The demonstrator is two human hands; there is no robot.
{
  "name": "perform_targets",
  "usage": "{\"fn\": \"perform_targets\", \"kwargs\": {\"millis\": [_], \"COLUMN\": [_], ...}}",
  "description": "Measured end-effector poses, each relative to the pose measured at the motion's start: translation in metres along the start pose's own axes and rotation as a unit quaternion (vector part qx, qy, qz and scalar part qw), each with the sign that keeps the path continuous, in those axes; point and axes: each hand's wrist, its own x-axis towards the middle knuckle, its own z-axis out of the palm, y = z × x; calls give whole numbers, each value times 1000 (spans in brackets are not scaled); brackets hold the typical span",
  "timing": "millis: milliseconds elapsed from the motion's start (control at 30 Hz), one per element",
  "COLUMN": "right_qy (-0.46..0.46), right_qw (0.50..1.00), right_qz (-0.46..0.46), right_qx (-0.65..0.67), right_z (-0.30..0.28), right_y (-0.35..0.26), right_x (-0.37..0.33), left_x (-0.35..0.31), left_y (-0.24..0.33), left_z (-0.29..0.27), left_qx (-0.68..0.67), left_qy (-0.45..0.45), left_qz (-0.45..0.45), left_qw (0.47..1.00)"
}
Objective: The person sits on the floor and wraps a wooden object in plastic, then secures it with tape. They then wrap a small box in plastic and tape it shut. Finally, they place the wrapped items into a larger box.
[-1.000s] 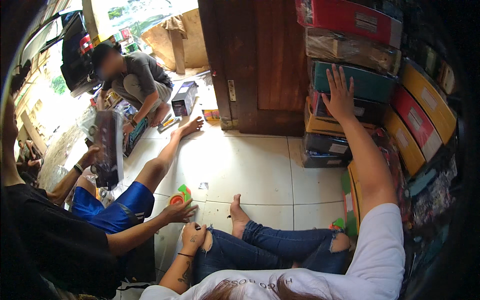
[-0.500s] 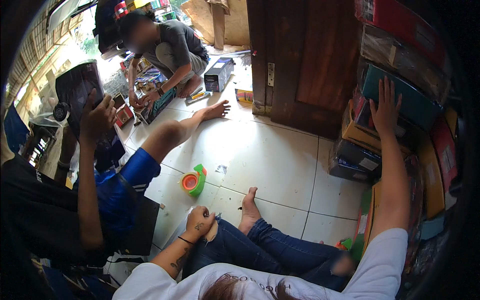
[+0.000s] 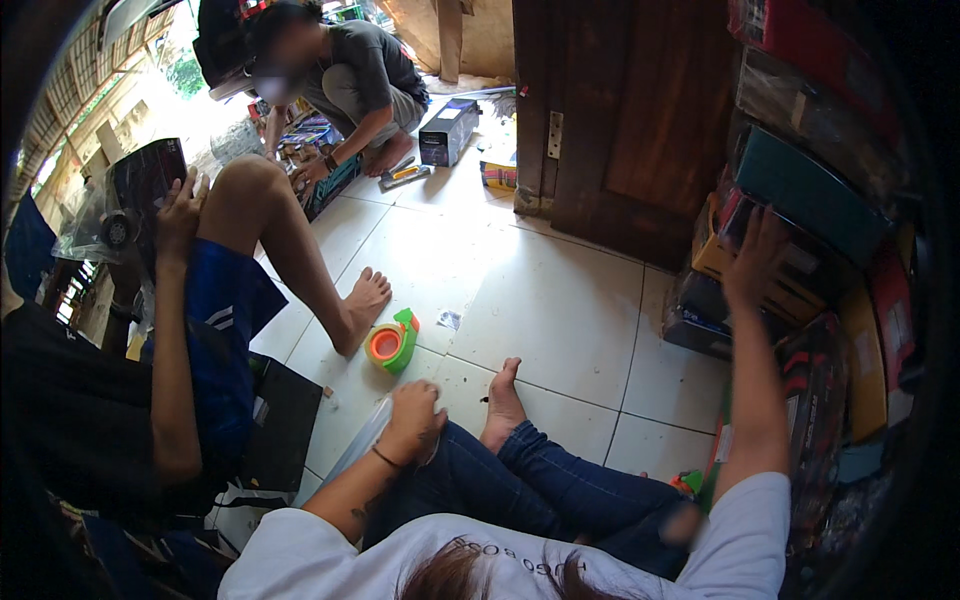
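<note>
My right hand [image 3: 758, 260], slightly smeared by motion, reaches to the stack of boxes on the right. Its fingers are apart, against a dark box [image 3: 800, 255] below a teal box [image 3: 810, 195]; I cannot tell how firmly it touches. My left hand [image 3: 412, 415] is closed, resting by my bent knee. Whatever its fingers may hold is hidden. Translucent plastic [image 3: 362, 445] lies beside that hand. On the tiles ahead stands a green tape dispenser [image 3: 405, 350] with an orange-cored roll.
At left, a person in blue shorts holds a dark box [image 3: 145, 190] in clear plastic. Another person crouches at the back near a black box [image 3: 449, 132] and a yellow-handled tool [image 3: 405, 178]. A brown wooden door [image 3: 620, 120] stands beyond; a black panel [image 3: 290, 420] is at left.
My right hand has moved down from the teal box to the dark box below. The left neighbour's leg has bent, knee raised and foot drawn nearer the tape dispenser.
</note>
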Motion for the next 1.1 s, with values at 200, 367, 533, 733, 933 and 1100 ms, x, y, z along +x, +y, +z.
{"fn": "perform_targets", "kwargs": {"millis": [200,367,533,733,933,1100], "right_qy": [-559,-681,-690,-687,-768,-642], "right_qw": [800,696,676,688,580,743], "right_qz": [139,57,69,49,-42,-12], "right_qx": [169,221,250,227,266,189], "right_z": [-35,-56,-51,-47,-19,-4], "right_y": [-190,-229,-221,-227,-194,-123], "right_x": [-190,-288,-284,-299,-272,-138], "left_x": [38,41,40,47,57,59], "left_y": [68,48,47,58,57,45], "left_z": [95,144,137,118,115,128], "left_qx": [-47,-208,-218,-136,-317,-381], "left_qy": [16,-81,-104,-55,42,65], "left_qz": [-71,-64,-82,-14,-8,-124], "left_qw": [996,973,967,989,947,914]}}
